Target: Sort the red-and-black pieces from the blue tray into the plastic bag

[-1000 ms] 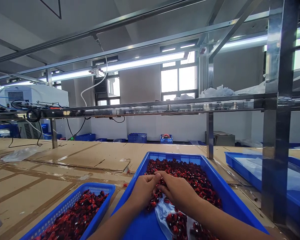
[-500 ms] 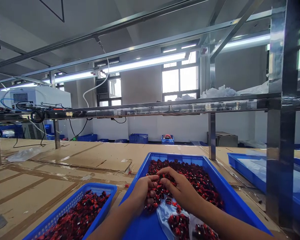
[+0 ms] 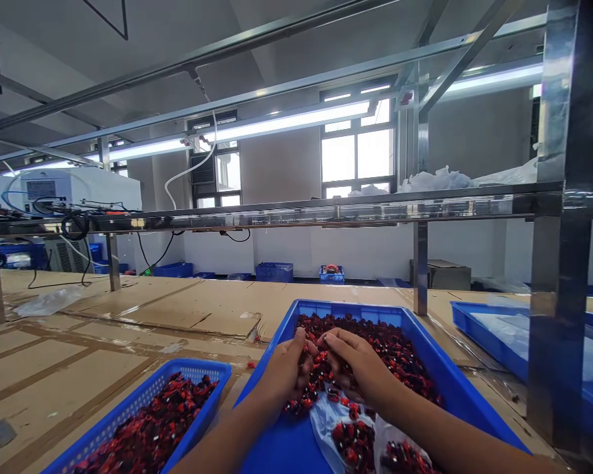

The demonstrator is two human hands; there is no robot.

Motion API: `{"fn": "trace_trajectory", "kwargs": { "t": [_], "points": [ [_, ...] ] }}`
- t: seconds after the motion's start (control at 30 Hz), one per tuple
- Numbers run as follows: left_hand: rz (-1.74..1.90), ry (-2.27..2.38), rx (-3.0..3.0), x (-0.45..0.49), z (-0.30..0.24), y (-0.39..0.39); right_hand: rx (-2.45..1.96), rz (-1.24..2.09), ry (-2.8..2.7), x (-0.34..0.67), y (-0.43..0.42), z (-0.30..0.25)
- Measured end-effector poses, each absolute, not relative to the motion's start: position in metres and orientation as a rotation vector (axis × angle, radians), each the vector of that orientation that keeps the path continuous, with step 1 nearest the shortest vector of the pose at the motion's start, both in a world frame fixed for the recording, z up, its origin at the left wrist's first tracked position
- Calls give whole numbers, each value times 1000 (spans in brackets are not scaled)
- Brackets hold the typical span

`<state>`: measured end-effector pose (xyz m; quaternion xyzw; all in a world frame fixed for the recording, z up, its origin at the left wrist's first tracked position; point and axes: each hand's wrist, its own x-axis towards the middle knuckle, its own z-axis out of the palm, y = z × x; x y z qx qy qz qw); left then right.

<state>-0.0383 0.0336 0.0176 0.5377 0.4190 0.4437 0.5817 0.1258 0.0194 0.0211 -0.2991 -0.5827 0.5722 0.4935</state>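
Note:
My left hand (image 3: 287,370) and my right hand (image 3: 360,363) are raised over a large blue tray (image 3: 467,401). Their fingertips are pinched and almost meet. Anything between them is too small or too hidden to make out. Beneath and behind the hands lies a heap of small red and black parts (image 3: 400,352), some with shiny spots. Near the tray's front, clear plastic bags (image 3: 321,421) lie with more such parts on or in them. A blue perforated basket (image 3: 225,376), left of my left forearm, holds a pile of similar red and black parts (image 3: 163,415).
Cardboard and tape cover the table (image 3: 192,309). A metal shelf (image 3: 277,217) crosses above it, and a steel post (image 3: 553,316) stands at the right. Another blue tray (image 3: 462,319) with white plastic sits beyond my right side. A plastic sheet (image 3: 49,301) lies far left.
My fingers have turned from a loose cupped pose to fingertip pinches close together. My left thumb now points up. Tray and basket look unchanged.

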Motion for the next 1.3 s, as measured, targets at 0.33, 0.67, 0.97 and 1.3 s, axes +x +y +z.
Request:
{"fn": "trace_trajectory", "kwargs": {
  "t": [0.33, 0.67, 0.97, 1.3],
  "points": [
    [1040, 884, 1218, -33, 20, 26, -702, 1719, -1163, 130, 22, 22],
    [987, 855, 985, -35, 18, 29, -1064, 388, -1952, 127, 18, 19],
    [924, 909, 1081, -24, 16, 22, -1096, 251, -1923, 123, 10, 19],
    [835, 854, 831, -35, 16, 28, -863, 1350, -1287, 135, 27, 29]
  ]
}}
